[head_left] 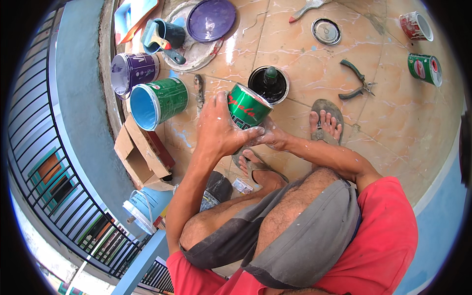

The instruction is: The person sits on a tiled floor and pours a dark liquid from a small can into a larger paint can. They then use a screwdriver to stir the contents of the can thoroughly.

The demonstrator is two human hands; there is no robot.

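Observation:
Between my two hands I hold a shiny green paint can [247,105], tilted, with its pale top facing up and right. My left hand [219,127] wraps its left side, fingers along the wall and thumb across the bottom. Around its lower right side curls my right hand [271,134], partly hidden by the can. White paint spots mark both hands. Just beyond the can stands an open tin [281,91] with a black inside and a dark green, bottle-like thing [270,73] upright in it. A paint-stained scraper-like tool [198,91] lies left of my left hand.
Pliers [359,81] lie on the tiles at right, past my sandaled foot [327,123]. A round metal lid [326,31], green can [425,69] and red-white can [416,26] are farther off. At left are a green bucket [169,101], purple bucket [140,69] and cardboard box [140,152].

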